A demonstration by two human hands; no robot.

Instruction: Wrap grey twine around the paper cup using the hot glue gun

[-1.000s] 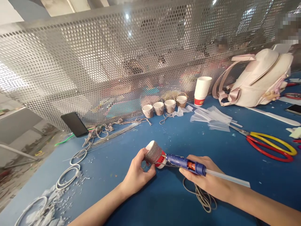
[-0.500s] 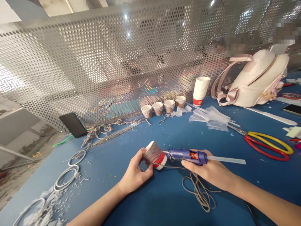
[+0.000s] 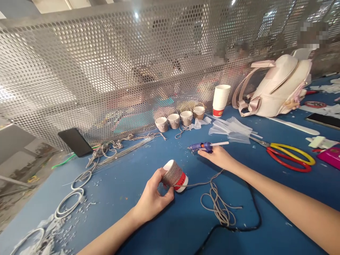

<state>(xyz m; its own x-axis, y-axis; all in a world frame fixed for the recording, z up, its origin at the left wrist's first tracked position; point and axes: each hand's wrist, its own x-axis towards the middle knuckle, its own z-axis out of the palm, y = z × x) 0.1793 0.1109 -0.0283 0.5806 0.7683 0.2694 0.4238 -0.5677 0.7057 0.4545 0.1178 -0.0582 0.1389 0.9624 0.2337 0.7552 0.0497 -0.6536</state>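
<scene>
My left hand (image 3: 154,196) is closed round a paper cup (image 3: 174,175) lying on its side, partly wrapped in grey cord, with a red band near its white rim. A loose length of the grey cord (image 3: 216,203) runs from the cup and coils on the blue table (image 3: 186,226). My right hand (image 3: 219,156) has reached farther out and rests on a blue glue gun (image 3: 203,146) lying on the table, fingers still curled on its grip. A clear glue stick juts from the gun's back. Its black cable (image 3: 249,209) trails toward me.
A row of small cord-wrapped cups (image 3: 180,118), a stack of white cups (image 3: 220,100), clear plastic strips (image 3: 231,129), red-and-yellow scissors (image 3: 289,157) and a pale backpack (image 3: 278,88) lie beyond. Wire rings (image 3: 71,198), thin rods and a black phone (image 3: 75,141) sit left, before a perforated metal screen (image 3: 106,71).
My right hand has carried the glue gun away from the cup, up and outward, and laid it on the table. My left hand keeps the cup in the same spot.
</scene>
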